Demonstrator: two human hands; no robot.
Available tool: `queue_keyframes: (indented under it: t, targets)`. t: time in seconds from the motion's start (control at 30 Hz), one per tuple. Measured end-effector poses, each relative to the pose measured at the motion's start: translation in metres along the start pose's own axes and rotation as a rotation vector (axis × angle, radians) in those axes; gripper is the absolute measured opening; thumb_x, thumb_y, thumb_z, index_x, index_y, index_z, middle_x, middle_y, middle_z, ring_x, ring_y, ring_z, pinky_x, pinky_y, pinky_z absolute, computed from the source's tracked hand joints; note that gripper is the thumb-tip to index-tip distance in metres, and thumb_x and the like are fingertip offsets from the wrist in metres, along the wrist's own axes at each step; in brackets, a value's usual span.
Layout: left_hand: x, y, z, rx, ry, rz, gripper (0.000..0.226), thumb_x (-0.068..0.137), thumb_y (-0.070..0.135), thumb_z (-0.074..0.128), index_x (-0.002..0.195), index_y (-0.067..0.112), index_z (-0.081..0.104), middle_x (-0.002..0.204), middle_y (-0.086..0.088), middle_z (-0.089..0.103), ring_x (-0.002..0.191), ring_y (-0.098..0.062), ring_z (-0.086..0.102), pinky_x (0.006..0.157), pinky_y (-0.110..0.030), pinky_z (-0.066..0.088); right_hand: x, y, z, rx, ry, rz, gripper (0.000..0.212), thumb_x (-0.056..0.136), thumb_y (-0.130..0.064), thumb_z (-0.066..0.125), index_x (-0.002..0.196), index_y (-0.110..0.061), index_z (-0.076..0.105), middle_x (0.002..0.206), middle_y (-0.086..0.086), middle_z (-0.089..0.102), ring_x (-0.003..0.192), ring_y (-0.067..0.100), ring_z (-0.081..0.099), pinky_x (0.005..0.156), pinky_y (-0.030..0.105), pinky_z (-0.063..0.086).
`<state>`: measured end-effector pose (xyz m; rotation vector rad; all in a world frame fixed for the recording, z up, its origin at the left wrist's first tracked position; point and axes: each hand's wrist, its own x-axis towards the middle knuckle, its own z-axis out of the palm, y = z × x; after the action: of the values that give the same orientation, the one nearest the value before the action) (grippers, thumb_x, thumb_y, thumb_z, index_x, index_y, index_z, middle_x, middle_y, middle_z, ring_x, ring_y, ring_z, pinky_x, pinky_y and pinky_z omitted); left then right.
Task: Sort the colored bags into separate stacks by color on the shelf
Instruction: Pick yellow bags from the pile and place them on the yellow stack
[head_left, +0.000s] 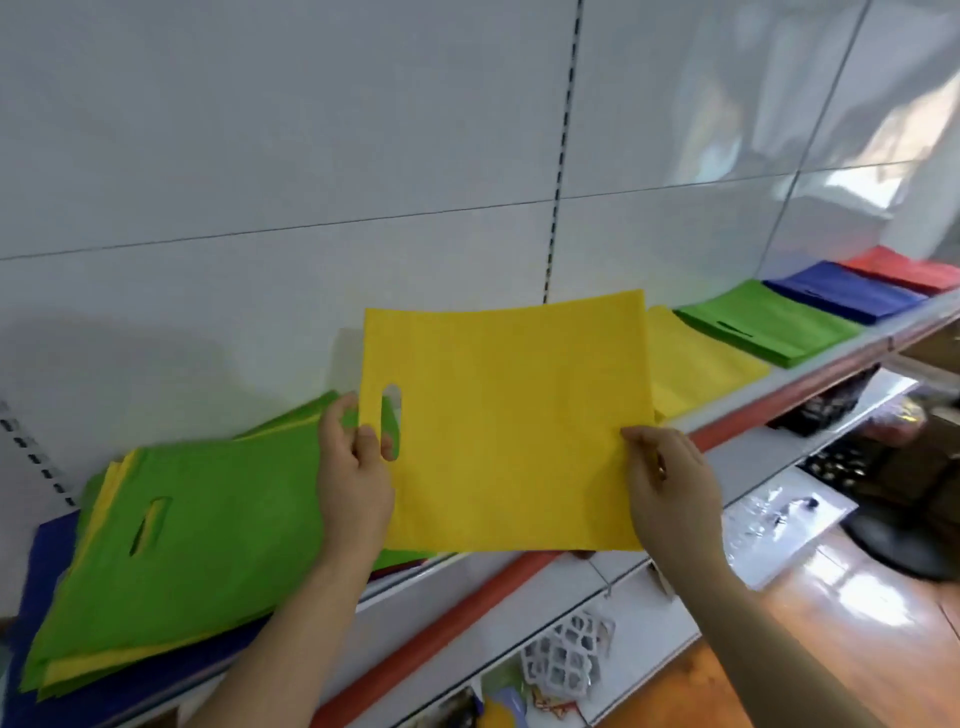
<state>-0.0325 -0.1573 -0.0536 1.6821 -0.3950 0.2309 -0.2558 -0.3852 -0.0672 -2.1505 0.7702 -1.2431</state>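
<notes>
I hold a yellow bag (509, 426) flat in the air above the shelf's front edge. My left hand (353, 478) grips its left side by the handle slot, thumb on top. My right hand (670, 488) pinches its right edge. At the left lies a mixed pile (197, 551) with a green bag on top and yellow, blue and red bags showing underneath. To the right along the shelf lie sorted stacks: yellow (696, 364), green (763, 322), blue (847, 293) and red (904, 267).
The white shelf (810, 364) has a red front strip and a white panelled back wall with a slotted upright. Lower shelves below hold packaged goods and a white plastic lattice item (566, 654). A wooden floor shows at the lower right.
</notes>
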Motion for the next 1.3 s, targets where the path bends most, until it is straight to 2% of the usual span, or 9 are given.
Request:
queue_keyframes:
  t: [0.13, 0.23, 0.33, 0.53, 0.67, 0.77, 0.87, 1.03, 1.3]
  targets:
    - [-0.022, 0.013, 0.062, -0.048, -0.114, 0.003, 0.022, 0.109, 0.013, 0.048, 0.125, 0.025, 0.056, 0.095, 0.005, 0.075, 0.077, -0.008, 0.066, 0.064, -0.031, 0.044, -0.001, 0.043, -0.058, -0.183, -0.049, 0.081, 0.043, 0.103, -0.008, 0.053, 0.138, -0.031, 0.062, 0.125, -0.019, 0.054, 0.093, 0.009, 0.056, 0.072, 0.021, 0.041]
    - [-0.04, 0.023, 0.11, -0.016, -0.221, 0.041, 0.021, 0.111, 0.017, 0.048, 0.113, 0.027, 0.066, 0.1, 0.011, 0.074, 0.083, -0.002, 0.066, 0.066, -0.023, 0.044, 0.007, 0.077, -0.096, -0.239, -0.077, 0.146, 0.056, 0.097, -0.001, 0.051, 0.148, -0.026, 0.057, 0.131, -0.014, 0.053, 0.096, 0.008, 0.05, 0.073, 0.028, 0.043]
    - [-0.055, 0.034, 0.157, 0.011, -0.312, 0.071, 0.026, 0.113, 0.021, 0.043, 0.122, 0.028, 0.067, 0.11, 0.011, 0.073, 0.093, -0.002, 0.065, 0.069, -0.014, 0.044, 0.022, 0.111, -0.123, -0.257, -0.044, 0.189, 0.058, 0.097, 0.001, 0.049, 0.146, -0.029, 0.06, 0.128, -0.01, 0.056, 0.095, 0.014, 0.055, 0.069, 0.025, 0.041]
    - [-0.08, 0.059, 0.257, 0.097, -0.394, 0.165, 0.032, 0.111, 0.016, 0.045, 0.135, 0.025, 0.063, 0.127, 0.008, 0.067, 0.102, -0.02, 0.066, 0.078, -0.026, 0.048, 0.072, 0.187, -0.169, -0.289, 0.009, 0.213, 0.044, 0.099, 0.002, 0.052, 0.127, -0.024, 0.074, 0.126, -0.001, 0.067, 0.094, 0.02, 0.06, 0.076, 0.031, 0.044]
    - [-0.083, 0.066, 0.311, 0.155, -0.327, 0.19, 0.031, 0.108, 0.013, 0.051, 0.133, 0.024, 0.066, 0.126, 0.009, 0.062, 0.108, -0.013, 0.062, 0.088, -0.027, 0.049, 0.117, 0.224, -0.184, -0.297, 0.011, 0.193, 0.047, 0.099, 0.003, 0.051, 0.137, -0.018, 0.067, 0.134, 0.001, 0.063, 0.101, 0.026, 0.062, 0.079, 0.032, 0.043]
    - [-0.076, 0.064, 0.332, 0.212, -0.306, 0.171, 0.03, 0.107, 0.012, 0.053, 0.131, 0.025, 0.066, 0.124, 0.011, 0.059, 0.107, -0.005, 0.056, 0.086, -0.011, 0.04, 0.146, 0.234, -0.176, -0.323, -0.057, 0.164, 0.058, 0.099, 0.006, 0.046, 0.153, -0.013, 0.052, 0.149, 0.004, 0.051, 0.114, 0.032, 0.059, 0.085, 0.037, 0.047]
    - [-0.06, 0.056, 0.351, 0.276, -0.287, 0.144, 0.032, 0.106, 0.013, 0.052, 0.133, 0.025, 0.066, 0.125, 0.008, 0.059, 0.106, -0.011, 0.058, 0.084, -0.017, 0.041, 0.183, 0.25, -0.154, -0.339, -0.196, 0.118, 0.068, 0.095, 0.01, 0.042, 0.16, -0.012, 0.041, 0.154, 0.004, 0.043, 0.118, 0.034, 0.056, 0.086, 0.043, 0.051]
    - [-0.021, 0.037, 0.378, 0.354, -0.262, 0.061, 0.036, 0.105, 0.013, 0.054, 0.139, 0.02, 0.065, 0.13, -0.003, 0.06, 0.097, -0.017, 0.059, 0.081, -0.028, 0.045, 0.247, 0.27, -0.11, -0.335, -0.193, 0.049, 0.048, 0.098, 0.009, 0.045, 0.136, -0.01, 0.068, 0.144, 0.008, 0.057, 0.118, 0.036, 0.06, 0.094, 0.043, 0.053]
    - [-0.006, 0.029, 0.399, 0.513, -0.18, -0.06, 0.037, 0.105, 0.023, 0.056, 0.14, 0.016, 0.063, 0.135, -0.004, 0.058, 0.094, -0.015, 0.059, 0.084, -0.035, 0.053, 0.32, 0.302, -0.049, -0.318, -0.331, -0.036, 0.046, 0.098, 0.004, 0.047, 0.136, -0.011, 0.068, 0.143, 0.004, 0.06, 0.099, 0.03, 0.065, 0.079, 0.035, 0.051]
